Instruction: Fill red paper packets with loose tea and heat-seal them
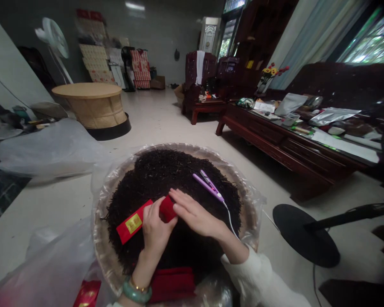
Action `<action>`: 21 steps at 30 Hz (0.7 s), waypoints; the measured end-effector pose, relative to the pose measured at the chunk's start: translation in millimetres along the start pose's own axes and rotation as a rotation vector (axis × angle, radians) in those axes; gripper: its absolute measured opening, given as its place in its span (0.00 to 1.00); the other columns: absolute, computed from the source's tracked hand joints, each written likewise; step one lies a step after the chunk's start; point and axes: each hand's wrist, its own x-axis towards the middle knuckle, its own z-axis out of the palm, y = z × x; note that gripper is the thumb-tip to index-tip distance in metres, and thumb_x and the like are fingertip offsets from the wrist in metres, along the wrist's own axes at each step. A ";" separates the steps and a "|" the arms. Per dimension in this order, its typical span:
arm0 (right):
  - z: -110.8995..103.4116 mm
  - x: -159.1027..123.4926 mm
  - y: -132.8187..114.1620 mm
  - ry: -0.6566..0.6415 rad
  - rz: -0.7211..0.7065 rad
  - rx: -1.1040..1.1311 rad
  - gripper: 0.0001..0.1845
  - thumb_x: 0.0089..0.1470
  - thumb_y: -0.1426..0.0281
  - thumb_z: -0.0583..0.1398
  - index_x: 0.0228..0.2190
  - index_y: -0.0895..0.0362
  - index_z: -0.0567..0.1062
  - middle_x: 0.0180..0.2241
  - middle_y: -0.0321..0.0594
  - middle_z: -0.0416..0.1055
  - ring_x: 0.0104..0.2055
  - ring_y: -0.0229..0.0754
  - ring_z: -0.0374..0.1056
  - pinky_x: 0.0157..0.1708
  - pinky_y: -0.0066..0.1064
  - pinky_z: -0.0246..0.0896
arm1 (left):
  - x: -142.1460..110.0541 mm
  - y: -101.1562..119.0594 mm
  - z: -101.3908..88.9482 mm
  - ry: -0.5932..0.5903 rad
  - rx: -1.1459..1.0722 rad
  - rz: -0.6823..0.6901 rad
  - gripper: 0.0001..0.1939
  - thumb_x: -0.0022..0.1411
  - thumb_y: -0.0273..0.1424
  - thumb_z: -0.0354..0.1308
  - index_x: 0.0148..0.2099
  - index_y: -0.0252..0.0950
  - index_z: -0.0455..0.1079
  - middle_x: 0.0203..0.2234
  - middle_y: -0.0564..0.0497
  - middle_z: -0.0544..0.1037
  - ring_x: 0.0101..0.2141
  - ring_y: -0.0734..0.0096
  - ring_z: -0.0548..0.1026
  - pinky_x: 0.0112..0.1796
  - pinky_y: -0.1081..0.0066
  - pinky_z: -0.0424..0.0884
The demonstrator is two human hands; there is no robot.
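A flat red packet (132, 222) with a gold label lies on a heap of dark loose tea leaves (166, 175) in a round plastic-lined tray (100, 226). My left hand (155, 230) is closed on the packet's middle, and my right hand (195, 215) presses its fingers down on the packet's right end. A purple heat-sealing clamp (208, 186) with a white cord rests on the leaves just beyond my right hand. More red packets (171, 283) sit at the tray's near edge.
Clear plastic bags (51, 147) lie on the floor to the left. A round wooden tub (94, 106) stands farther back. A long dark wooden table (294, 140) with clutter runs along the right, and a fan's black base (304, 234) sits beside the tray.
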 end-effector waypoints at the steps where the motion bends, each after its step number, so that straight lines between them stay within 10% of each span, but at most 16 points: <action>1: 1.1 -2.5 -0.1 0.000 -0.020 -0.013 0.31 0.60 0.51 0.49 0.59 0.52 0.62 0.63 0.43 0.52 0.66 0.47 0.45 0.65 0.47 0.39 | 0.0 -0.2 -0.2 0.003 0.001 0.009 0.25 0.50 0.30 0.62 0.52 0.35 0.66 0.41 0.43 0.76 0.40 0.55 0.73 0.35 0.61 0.72; 6: 3.9 -11.8 -1.3 0.233 -0.045 -0.053 0.21 0.59 0.62 0.54 0.53 0.53 0.69 0.50 0.46 0.68 0.46 0.43 0.68 0.43 0.35 0.67 | 1.4 1.0 -2.6 0.022 0.005 0.028 0.26 0.49 0.29 0.63 0.52 0.35 0.65 0.43 0.42 0.76 0.41 0.55 0.73 0.35 0.60 0.72; 9: 4.2 -12.1 -1.3 0.229 -0.045 -0.095 0.13 0.55 0.69 0.59 0.42 0.55 0.76 0.37 0.43 0.71 0.32 0.38 0.68 0.29 0.29 0.66 | 0.8 4.0 -2.3 0.028 -0.003 0.033 0.26 0.49 0.29 0.63 0.52 0.35 0.65 0.42 0.42 0.75 0.42 0.54 0.73 0.35 0.61 0.72; 14: 4.7 -4.2 -5.5 0.354 -0.121 -0.092 0.09 0.54 0.75 0.58 0.36 0.55 0.78 0.33 0.40 0.75 0.35 0.40 0.71 0.35 0.31 0.66 | -2.2 7.3 0.4 0.005 -0.018 0.096 0.26 0.50 0.28 0.63 0.52 0.35 0.65 0.41 0.43 0.75 0.41 0.55 0.72 0.37 0.61 0.71; 21: 21.8 -8.2 -6.7 0.339 -0.201 -0.396 0.20 0.57 0.71 0.58 0.52 0.57 0.68 0.39 0.46 0.76 0.40 0.46 0.69 0.43 0.40 0.60 | -1.8 5.7 2.1 0.065 0.016 0.044 0.24 0.51 0.31 0.62 0.51 0.33 0.66 0.38 0.42 0.75 0.37 0.57 0.72 0.36 0.61 0.72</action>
